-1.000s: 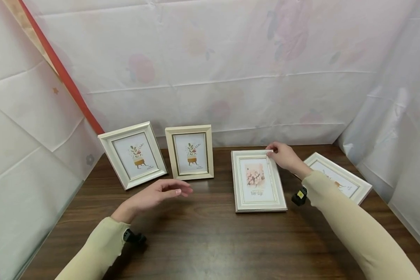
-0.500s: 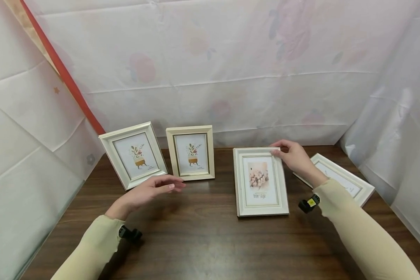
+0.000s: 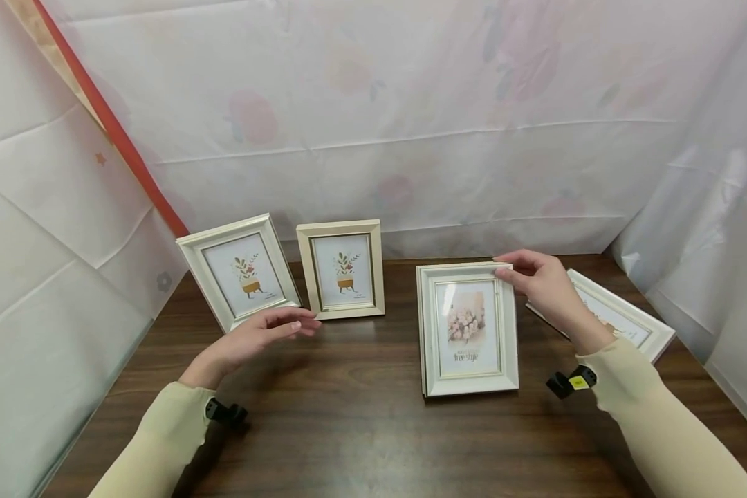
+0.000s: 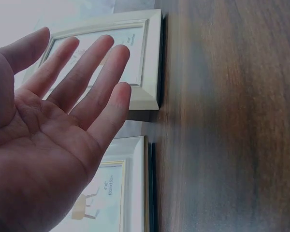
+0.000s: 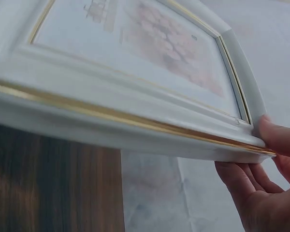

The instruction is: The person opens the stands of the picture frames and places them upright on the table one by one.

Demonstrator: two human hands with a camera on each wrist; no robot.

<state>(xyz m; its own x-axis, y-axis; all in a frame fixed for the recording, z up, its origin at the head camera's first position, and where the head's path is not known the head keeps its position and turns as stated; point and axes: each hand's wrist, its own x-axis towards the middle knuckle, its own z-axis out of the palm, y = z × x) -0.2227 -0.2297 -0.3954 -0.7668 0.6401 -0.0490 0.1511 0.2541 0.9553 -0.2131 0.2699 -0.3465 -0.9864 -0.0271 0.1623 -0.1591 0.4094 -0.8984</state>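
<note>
My right hand (image 3: pixel 544 283) pinches the top right corner of a white picture frame (image 3: pixel 429 332) with a pink flower print. In the right wrist view the thumb lies on the front of that frame (image 5: pixel 111 92) and the fingers are behind its corner. The frame leans back, its lower edge toward me. My left hand (image 3: pixel 249 342) holds nothing; its fingers are extended, palm facing inward. It hovers in front of a white frame (image 3: pixel 214 280) and a cream frame (image 3: pixel 378 277), both with plant-pot prints, standing at the back left.
Another white frame (image 3: pixel 656 337) lies at an angle on the right, partly hidden by my right hand and wrist. The dark wooden table (image 3: pixel 361 443) ends at a pale curtain (image 3: pixel 411 138) behind and at the sides. A red strip (image 3: pixel 108 117) runs down the left corner.
My right hand has moved right and toward me, tilting the flower-print frame more upright as its lower edge comes nearer. My left hand has drawn back slightly to the left.
</note>
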